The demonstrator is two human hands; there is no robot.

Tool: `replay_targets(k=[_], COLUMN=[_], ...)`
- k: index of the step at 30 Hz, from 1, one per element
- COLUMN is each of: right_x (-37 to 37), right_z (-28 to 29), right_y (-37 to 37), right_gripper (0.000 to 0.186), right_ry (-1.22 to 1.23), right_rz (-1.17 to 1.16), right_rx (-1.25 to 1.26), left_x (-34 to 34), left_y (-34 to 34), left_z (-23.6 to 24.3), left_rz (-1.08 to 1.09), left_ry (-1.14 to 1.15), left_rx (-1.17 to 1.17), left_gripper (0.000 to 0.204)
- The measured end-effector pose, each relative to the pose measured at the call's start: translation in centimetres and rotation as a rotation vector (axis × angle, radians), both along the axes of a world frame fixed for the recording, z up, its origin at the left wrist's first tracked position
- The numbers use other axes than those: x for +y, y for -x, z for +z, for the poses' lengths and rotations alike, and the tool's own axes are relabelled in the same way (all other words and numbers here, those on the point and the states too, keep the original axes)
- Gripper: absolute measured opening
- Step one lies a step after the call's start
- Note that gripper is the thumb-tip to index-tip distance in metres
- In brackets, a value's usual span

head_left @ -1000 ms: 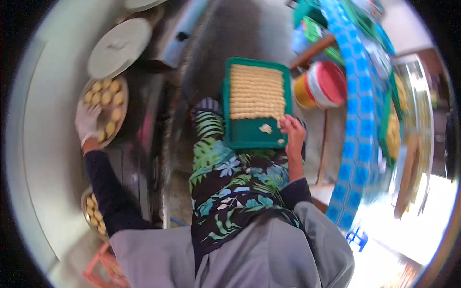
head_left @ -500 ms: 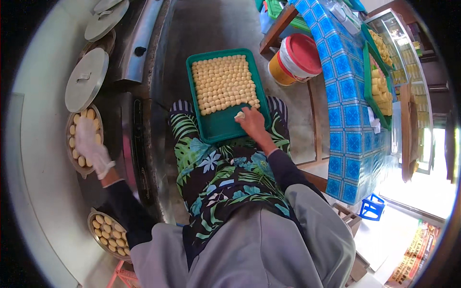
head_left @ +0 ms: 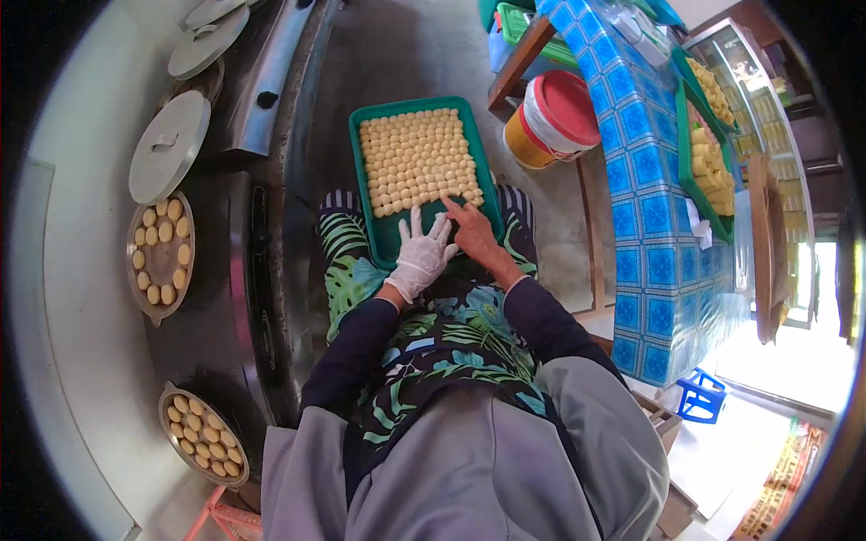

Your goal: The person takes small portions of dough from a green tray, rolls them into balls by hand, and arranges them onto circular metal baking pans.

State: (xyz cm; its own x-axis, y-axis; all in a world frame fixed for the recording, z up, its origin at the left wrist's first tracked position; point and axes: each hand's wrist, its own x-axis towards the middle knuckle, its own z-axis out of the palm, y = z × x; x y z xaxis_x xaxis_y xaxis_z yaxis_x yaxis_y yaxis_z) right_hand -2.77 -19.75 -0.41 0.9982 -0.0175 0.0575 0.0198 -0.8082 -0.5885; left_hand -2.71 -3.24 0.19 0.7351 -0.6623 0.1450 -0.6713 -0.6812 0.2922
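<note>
My left hand (head_left: 420, 259), in a thin white glove, is over the near part of a green tray (head_left: 382, 245) on my lap. Its fingers are spread and point away from me. Close beside it on the right is my bare right hand (head_left: 474, 236), its index finger stretched to the near edge of the dough balls (head_left: 419, 158). The other fingers of that hand are bent, and where the two hands meet I cannot make out whether a bit of dough lies between them. Small pale balls fill the tray's far part in tight rows.
At left, a round pan (head_left: 162, 261) holds spaced dough pieces, with a metal lid (head_left: 170, 149) beyond it and a fuller pan (head_left: 206, 435) nearer. A red-lidded bucket (head_left: 561, 113) stands by the blue-clothed table (head_left: 654, 261), which carries green trays (head_left: 695, 176) of yellow pieces.
My left hand has come from the left pan to the tray, beside my right hand. My right hand's index finger now stretches to the dough balls; the pale piece it held no longer shows clearly.
</note>
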Motion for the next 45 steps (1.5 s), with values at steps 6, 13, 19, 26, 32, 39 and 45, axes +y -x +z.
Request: replay_targets(k=[6,13,19,26,32,39,45], right_x=[-0.9,2.4,1.3,3.5,4.3,-1.0,-1.7], right_z=[0.0,-2.6,-2.2,-2.6,-2.1,-0.2,-0.6], right_y=[-5.3,-7.1,-7.5,-7.2,-6.5,-3.7,-0.8], right_gripper=[0.056,0.053,0.057,0.055,0.058,0.041,0.042], right_ry=[0.531,0.677,0.726,0.789,0.727,0.287,0.449], right_rz=[0.146,0.330,0.277,0.203,0.163,-0.009,0.301], right_rx=[-0.571,-0.676,-0.706,-0.625,-0.633,-0.306,-0.217], left_x=[-0.3,0.1,0.5,0.4,0.5,1.2,-0.4], left_y=[0.4,0.8,0.4,0.5,0.6,-0.1,-0.2], left_z=[0.4,-1.3,-1.8,-1.8,-2.0,-1.9,-0.8], left_rz=[0.024,0.247,0.247,0.309,0.312,0.257,0.131], left_ry=[0.128,0.456,0.490,0.508,0.543,0.490,0.005], left_rx=[-0.029,-0.068,-0.085,-0.038,0.022,0.066,0.034], left_gripper=[0.053,0.013,0.014,0.016,0.012,0.031,0.059])
